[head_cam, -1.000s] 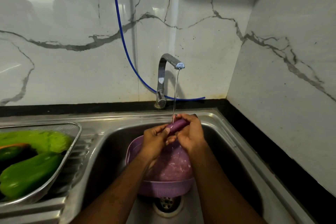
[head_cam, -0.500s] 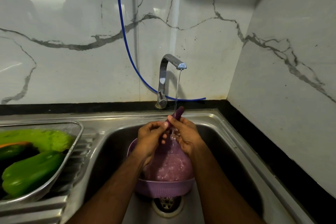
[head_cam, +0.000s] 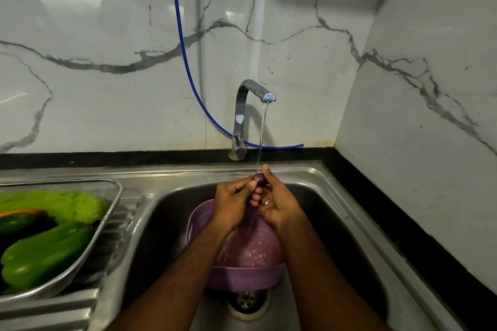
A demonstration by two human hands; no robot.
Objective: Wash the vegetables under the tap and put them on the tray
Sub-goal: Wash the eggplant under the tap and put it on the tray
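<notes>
A small purple vegetable (head_cam: 257, 178) was pinched between the fingers of the left hand (head_cam: 233, 199) and right hand (head_cam: 278, 200), under the tap (head_cam: 254, 94) stream.

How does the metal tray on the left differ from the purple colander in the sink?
The metal tray is shiny steel mesh; the purple colander is matte plastic. The tray sits on the draining board; the colander sits inside the sink basin, below both hands. The tray holds green vegetables; the colander's contents are hidden.
</notes>
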